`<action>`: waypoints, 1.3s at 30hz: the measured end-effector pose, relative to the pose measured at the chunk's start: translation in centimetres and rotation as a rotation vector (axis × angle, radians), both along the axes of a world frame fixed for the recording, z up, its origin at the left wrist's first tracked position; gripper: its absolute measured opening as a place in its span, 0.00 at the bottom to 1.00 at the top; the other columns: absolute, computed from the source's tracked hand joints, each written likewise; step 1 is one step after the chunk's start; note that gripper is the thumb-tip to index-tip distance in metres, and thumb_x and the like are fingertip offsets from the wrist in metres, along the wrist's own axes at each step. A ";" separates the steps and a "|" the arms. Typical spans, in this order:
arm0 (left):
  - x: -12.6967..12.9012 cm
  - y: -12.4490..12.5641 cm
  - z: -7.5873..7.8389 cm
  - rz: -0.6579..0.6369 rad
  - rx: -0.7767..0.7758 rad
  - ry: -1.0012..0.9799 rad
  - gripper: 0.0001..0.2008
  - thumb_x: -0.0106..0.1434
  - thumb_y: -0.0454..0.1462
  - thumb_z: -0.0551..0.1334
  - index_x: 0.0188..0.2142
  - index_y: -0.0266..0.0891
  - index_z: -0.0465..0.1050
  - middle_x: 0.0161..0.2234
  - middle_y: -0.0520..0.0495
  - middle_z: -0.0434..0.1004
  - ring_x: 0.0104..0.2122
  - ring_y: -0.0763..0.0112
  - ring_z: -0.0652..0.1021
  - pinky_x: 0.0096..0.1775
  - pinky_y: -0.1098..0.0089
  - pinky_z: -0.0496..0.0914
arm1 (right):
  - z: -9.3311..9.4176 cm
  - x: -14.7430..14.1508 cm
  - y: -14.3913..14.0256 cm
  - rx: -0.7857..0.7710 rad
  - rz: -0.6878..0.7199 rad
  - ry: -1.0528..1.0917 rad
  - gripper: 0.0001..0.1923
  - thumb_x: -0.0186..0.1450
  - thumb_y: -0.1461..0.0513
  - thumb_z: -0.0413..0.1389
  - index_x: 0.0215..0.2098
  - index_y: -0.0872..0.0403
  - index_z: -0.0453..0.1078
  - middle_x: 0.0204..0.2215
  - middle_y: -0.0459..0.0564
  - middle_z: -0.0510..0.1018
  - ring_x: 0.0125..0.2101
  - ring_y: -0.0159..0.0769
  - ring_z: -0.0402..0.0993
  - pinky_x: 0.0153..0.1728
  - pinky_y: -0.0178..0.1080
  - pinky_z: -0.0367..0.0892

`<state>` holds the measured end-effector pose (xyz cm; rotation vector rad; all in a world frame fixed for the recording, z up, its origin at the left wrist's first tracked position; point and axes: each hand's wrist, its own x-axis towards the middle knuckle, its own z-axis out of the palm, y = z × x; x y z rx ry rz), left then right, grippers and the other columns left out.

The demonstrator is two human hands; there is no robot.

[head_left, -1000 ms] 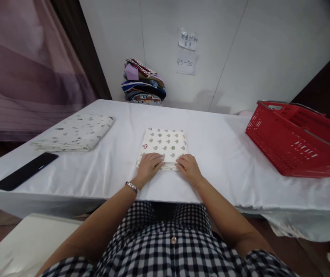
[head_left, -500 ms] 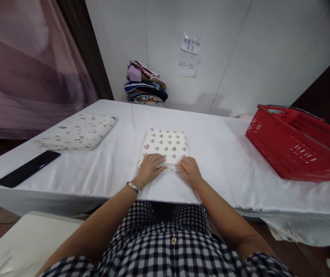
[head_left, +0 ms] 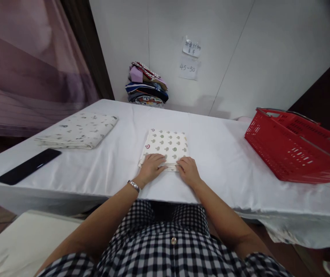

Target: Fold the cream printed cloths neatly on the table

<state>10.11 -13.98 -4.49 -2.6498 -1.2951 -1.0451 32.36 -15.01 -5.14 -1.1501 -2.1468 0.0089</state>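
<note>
Fingers [head_left: 158, 158] of both hands pressing folded cloth's [head_left: 166, 144] near edge

Soft, even indoor light, faint shadows, sharp centre, wide-angle bending and slight blur toward the edges.

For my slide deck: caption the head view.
Both hands, left hand and right hand, rest on the near edge of a folded cloth on a white table.
</note>
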 end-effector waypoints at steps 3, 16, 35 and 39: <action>-0.1 -0.1 -0.2 -0.010 0.010 0.020 0.15 0.60 0.44 0.62 0.46 0.43 0.72 0.48 0.46 0.75 0.49 0.60 0.72 0.50 0.54 0.64 | 0.0 0.0 0.1 0.027 0.010 0.009 0.08 0.67 0.62 0.50 0.38 0.54 0.71 0.35 0.51 0.74 0.39 0.39 0.64 0.43 0.43 0.58; -0.3 -0.1 -0.3 -0.027 0.019 -0.018 0.10 0.63 0.41 0.58 0.42 0.43 0.73 0.45 0.46 0.76 0.47 0.62 0.73 0.49 0.55 0.65 | 0.1 0.4 -0.5 0.029 0.076 -0.039 0.10 0.67 0.58 0.51 0.42 0.55 0.70 0.38 0.52 0.73 0.40 0.40 0.64 0.44 0.44 0.59; -0.4 -0.1 -0.2 0.000 0.028 -0.003 0.10 0.64 0.41 0.56 0.38 0.40 0.74 0.40 0.45 0.76 0.44 0.63 0.73 0.46 0.58 0.68 | -0.2 0.1 -0.1 0.040 0.067 -0.020 0.08 0.67 0.60 0.52 0.39 0.53 0.72 0.36 0.52 0.74 0.38 0.39 0.64 0.41 0.43 0.59; -0.9 -0.5 0.0 -0.005 0.041 -0.001 0.10 0.63 0.42 0.58 0.40 0.40 0.74 0.43 0.44 0.76 0.45 0.62 0.73 0.47 0.57 0.68 | -0.5 0.4 -0.1 0.050 0.086 -0.026 0.09 0.67 0.59 0.51 0.40 0.53 0.72 0.36 0.52 0.73 0.39 0.39 0.64 0.42 0.43 0.59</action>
